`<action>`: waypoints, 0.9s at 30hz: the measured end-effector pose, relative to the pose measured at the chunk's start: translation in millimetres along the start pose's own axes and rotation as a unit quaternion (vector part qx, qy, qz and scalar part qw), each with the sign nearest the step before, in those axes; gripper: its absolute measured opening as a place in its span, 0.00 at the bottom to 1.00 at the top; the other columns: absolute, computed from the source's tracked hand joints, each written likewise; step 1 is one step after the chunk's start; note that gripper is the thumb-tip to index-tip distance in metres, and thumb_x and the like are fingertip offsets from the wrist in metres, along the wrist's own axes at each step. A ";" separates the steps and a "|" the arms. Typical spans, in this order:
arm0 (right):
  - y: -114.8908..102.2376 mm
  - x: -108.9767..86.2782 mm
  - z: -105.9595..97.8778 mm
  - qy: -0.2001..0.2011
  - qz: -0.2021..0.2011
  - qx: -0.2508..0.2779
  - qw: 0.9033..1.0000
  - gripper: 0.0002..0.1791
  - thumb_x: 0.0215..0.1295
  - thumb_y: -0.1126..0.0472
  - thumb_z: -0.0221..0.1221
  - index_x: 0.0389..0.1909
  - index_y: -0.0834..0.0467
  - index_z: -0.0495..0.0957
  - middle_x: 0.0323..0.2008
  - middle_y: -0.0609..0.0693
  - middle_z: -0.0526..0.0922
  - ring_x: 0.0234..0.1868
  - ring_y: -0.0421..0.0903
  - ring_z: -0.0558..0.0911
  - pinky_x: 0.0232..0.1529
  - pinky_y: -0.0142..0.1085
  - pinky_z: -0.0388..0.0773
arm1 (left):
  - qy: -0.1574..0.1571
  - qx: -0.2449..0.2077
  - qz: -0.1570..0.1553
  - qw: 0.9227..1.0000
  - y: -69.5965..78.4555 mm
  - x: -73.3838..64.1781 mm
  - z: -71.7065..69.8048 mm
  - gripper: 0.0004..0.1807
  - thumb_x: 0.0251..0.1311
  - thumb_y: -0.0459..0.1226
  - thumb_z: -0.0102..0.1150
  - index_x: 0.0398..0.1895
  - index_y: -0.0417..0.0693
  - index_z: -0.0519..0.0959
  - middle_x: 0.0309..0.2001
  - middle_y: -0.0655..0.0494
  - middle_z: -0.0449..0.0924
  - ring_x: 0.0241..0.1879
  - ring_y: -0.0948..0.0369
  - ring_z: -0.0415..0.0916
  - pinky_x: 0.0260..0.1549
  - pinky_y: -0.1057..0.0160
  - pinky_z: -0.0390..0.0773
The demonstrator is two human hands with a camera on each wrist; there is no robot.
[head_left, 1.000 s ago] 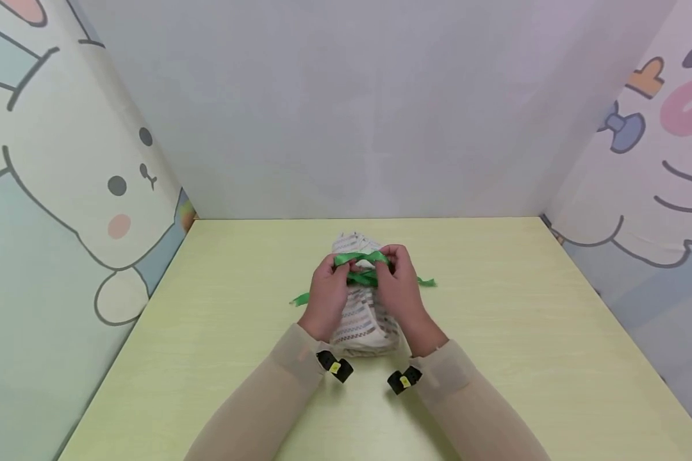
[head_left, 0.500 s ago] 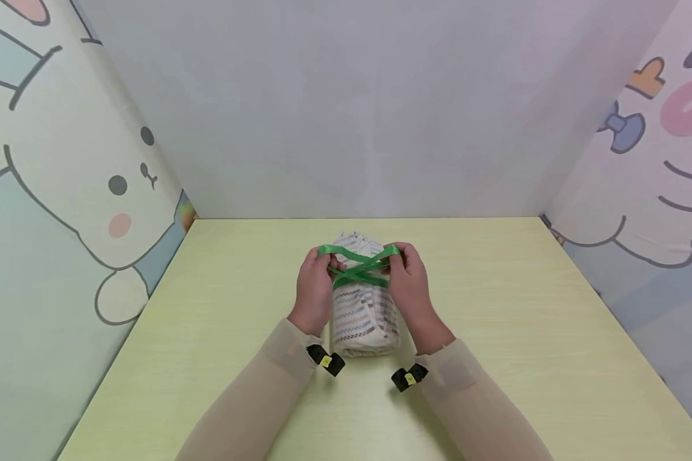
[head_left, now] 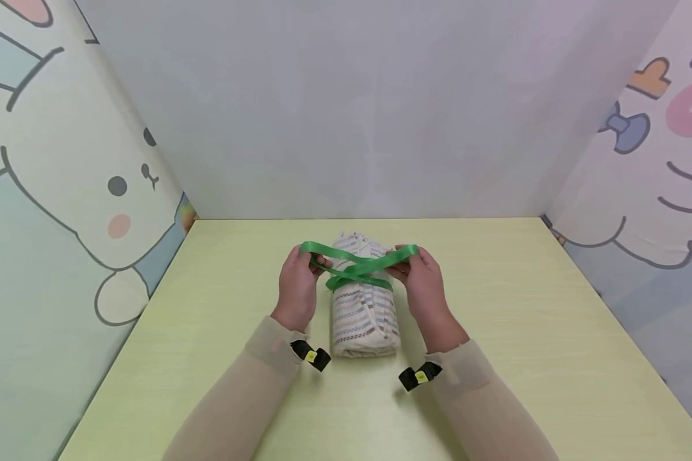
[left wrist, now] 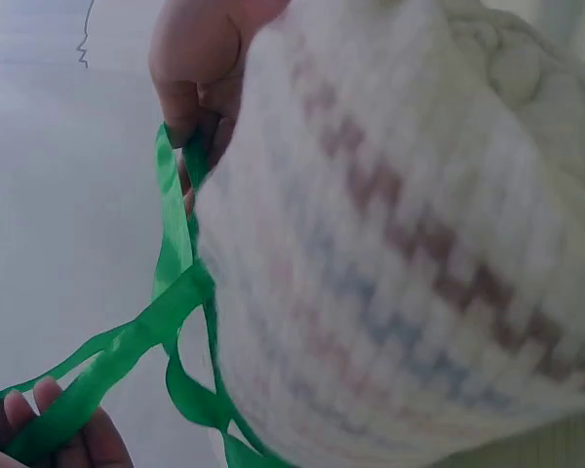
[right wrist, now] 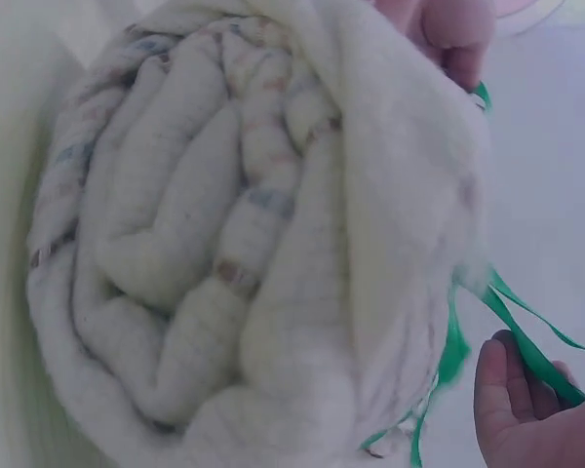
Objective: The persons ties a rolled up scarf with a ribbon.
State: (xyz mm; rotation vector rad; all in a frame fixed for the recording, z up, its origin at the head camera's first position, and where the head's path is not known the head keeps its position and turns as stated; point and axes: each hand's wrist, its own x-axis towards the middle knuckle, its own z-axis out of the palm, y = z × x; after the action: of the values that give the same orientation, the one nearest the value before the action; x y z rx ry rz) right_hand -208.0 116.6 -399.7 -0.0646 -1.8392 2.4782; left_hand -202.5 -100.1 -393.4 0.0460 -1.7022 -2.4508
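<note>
A rolled cloth (head_left: 364,320), off-white with rows of small coloured patterns, lies on the table with its long side pointing away from me. Green ribbon (head_left: 362,271) wraps round its middle and crosses on top. My left hand (head_left: 297,289) pinches one loop of the ribbon at the left. To the right of the roll, my right hand (head_left: 425,288) pinches the other loop. Both loops are held slightly raised and spread apart. The right wrist view shows the coiled end of the rolled cloth (right wrist: 190,244); ribbon (left wrist: 127,346) appears stretched beside it in the left wrist view.
The pale yellow-green table (head_left: 525,333) extends on both sides of the roll. A plain grey wall (head_left: 357,115) stands behind it, and cartoon-printed panels (head_left: 63,192) flank the sides. Small black cameras (head_left: 311,356) are strapped at the wrists.
Both hands have moved apart, left hand leftward and right hand rightward, drawing the green loops outward. The crossing over the roll is now plainly visible, while the cloth stays in place.
</note>
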 end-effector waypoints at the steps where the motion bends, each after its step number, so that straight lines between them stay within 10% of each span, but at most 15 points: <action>1: -0.6 0.3 -1.8 0.000 0.009 0.019 1.000 0.21 0.86 0.58 0.40 0.62 0.70 0.69 0.53 0.61 0.79 0.50 0.48 0.84 0.58 0.42 0.80 | 0.001 -0.004 -0.001 1.000 0.8 0.3 -2.1 0.14 0.83 0.36 0.33 0.40 0.42 0.70 0.37 0.49 0.72 0.44 0.46 0.77 0.55 0.54 0.74; 10: -8.8 4.0 -14.9 0.000 0.073 0.149 0.986 0.21 0.87 0.56 0.39 0.66 0.66 0.66 0.51 0.58 0.80 0.54 0.51 0.84 0.61 0.43 0.77 | -0.003 -0.049 -0.010 0.999 9.6 3.0 -15.4 0.14 0.84 0.38 0.34 0.47 0.40 0.71 0.40 0.47 0.77 0.45 0.48 0.79 0.58 0.53 0.76; 27: -20.0 14.8 -44.2 0.017 0.102 0.213 0.972 0.21 0.86 0.55 0.37 0.63 0.67 0.66 0.45 0.57 0.82 0.51 0.50 0.85 0.63 0.43 0.75 | 0.006 -0.110 -0.008 0.994 11.0 3.1 -46.5 0.15 0.84 0.37 0.33 0.47 0.38 0.71 0.43 0.46 0.75 0.45 0.51 0.77 0.60 0.53 0.75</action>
State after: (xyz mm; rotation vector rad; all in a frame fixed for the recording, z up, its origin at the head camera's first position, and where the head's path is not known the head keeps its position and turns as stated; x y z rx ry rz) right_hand -219.4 165.6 -393.4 -0.2862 -1.3059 2.9320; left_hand -198.9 -147.5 -399.4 0.0487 -1.4223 -2.6262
